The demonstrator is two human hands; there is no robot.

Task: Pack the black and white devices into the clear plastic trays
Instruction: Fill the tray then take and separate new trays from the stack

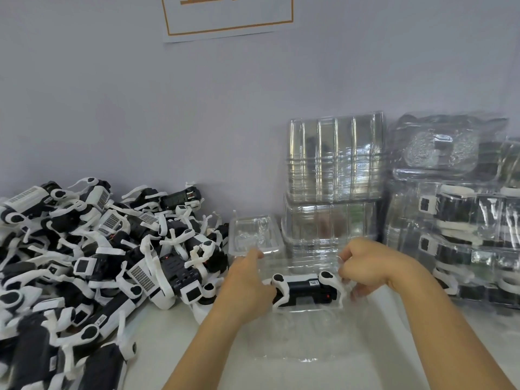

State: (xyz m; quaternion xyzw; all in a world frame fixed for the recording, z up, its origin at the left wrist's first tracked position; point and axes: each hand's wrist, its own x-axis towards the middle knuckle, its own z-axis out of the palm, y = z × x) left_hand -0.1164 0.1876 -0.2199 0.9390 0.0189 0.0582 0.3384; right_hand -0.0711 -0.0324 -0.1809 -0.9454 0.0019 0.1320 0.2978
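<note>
A black and white device lies flat in a clear plastic tray on the white table, right in front of the person. The left hand has its fingers curled over the tray's left edge, beside the device's white leg. The right hand pinches the tray's right edge with bent fingers, though glare makes the exact grip hard to read. A heap of loose devices fills the left side. Stacked empty trays and packed trays stand against the wall.
</note>
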